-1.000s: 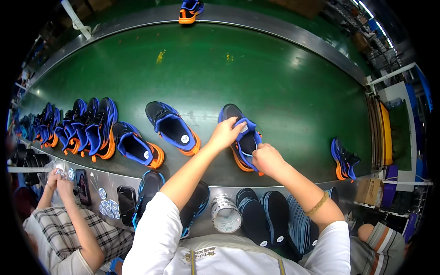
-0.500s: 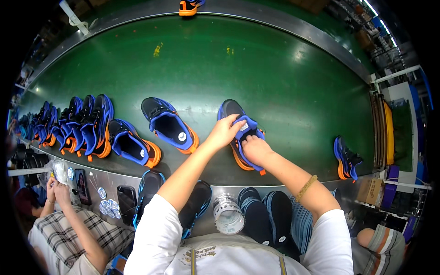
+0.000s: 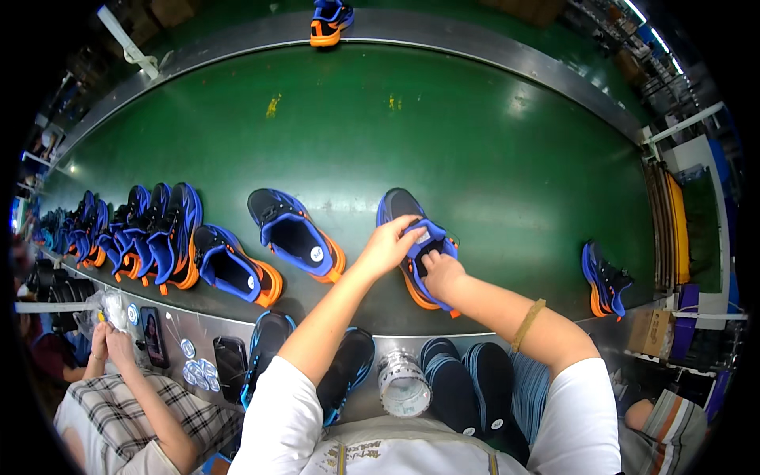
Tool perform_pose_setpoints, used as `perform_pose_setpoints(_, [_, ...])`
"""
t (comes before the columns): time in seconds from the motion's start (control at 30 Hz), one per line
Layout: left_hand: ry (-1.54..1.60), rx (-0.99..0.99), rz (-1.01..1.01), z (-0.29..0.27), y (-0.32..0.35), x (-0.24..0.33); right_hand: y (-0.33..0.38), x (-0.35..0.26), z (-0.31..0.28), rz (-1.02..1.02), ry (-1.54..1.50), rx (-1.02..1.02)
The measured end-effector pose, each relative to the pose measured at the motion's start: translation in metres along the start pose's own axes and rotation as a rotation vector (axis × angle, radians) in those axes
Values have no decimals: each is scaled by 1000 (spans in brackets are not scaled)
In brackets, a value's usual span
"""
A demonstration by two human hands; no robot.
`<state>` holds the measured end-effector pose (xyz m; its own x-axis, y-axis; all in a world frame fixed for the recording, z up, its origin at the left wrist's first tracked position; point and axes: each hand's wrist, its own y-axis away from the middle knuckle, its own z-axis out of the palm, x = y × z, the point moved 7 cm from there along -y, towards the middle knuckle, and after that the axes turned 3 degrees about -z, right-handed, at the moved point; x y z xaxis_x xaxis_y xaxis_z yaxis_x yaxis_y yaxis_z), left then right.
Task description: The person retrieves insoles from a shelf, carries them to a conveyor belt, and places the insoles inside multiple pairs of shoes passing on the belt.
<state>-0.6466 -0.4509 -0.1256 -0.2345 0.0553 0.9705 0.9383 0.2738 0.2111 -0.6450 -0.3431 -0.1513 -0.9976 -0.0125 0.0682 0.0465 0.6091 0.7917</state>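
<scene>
A black and blue sneaker (image 3: 397, 207) with an orange sole lies on the green belt in front of me, toe pointing away. My left hand (image 3: 388, 247) pinches its blue tongue, thumb and fingers closed on the padded edge. Into the shoe's opening reach the fingers of my right hand (image 3: 445, 279), slightly apart; their tips are hidden inside, and I see nothing held in them. To the left rests a matching sneaker (image 3: 297, 233) with a round white sticker on its insole.
More sneakers (image 3: 178, 237) line the green belt (image 3: 475, 134) at left; single ones lie at far right (image 3: 606, 281) and the far rim (image 3: 326, 28). Along the near ledge sit black insoles (image 3: 455, 388), a clear jar (image 3: 404, 388), a phone (image 3: 230, 366) and round stickers (image 3: 201, 374). A co-worker's hands (image 3: 111, 342) show at left.
The whole view has shifted, so the belt and shoes appear a little lower. My right fingers look more stretched out inside the shoe; the left hand keeps its pinch on the tongue.
</scene>
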Motion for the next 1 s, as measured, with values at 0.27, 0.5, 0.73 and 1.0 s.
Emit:
perform_pose_setpoints(0.27, [-110, 233, 19, 6, 8, 2, -6, 7, -23, -39, -95, 178])
perform_pose_setpoints(0.5, [-163, 426, 55, 2, 16, 2, 28, -5, -4, -135, -411, -180])
perform_pose_setpoints(0.73, [-513, 246, 166, 4, 13, 19, 45, -4, -19, 50, -550, 417])
perform_pose_setpoints(1.0, [-80, 93, 36, 1, 44, 7, 124, -51, 29, 288, -672, 954])
